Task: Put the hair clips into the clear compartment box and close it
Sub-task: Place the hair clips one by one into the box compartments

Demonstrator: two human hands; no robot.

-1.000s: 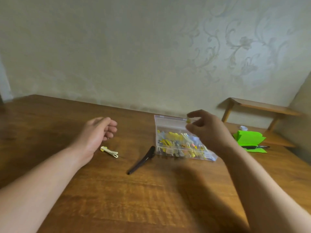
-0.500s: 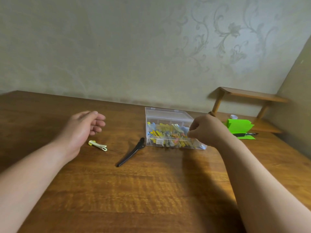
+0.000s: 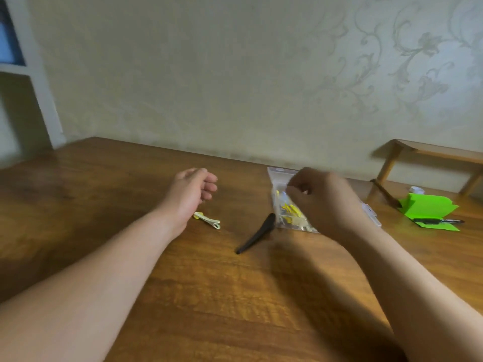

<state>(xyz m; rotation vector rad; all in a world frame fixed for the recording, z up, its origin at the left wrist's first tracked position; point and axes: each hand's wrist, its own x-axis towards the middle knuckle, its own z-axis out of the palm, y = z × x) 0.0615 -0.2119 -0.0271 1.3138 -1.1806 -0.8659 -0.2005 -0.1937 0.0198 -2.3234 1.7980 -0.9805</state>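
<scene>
A brown wooden table is being viewed against a pale patterned wall, with a small wooden shelf and green paper at 2 o'clock. The left hand is being held just above the table, its fingers loosely curled and holding nothing. A yellow clip is lying just beside it, and a black clip at 12 o'clock. The right hand is being held over the clear compartment box, its fingers pinched narrowly together; whether anything is being held cannot be told.
</scene>
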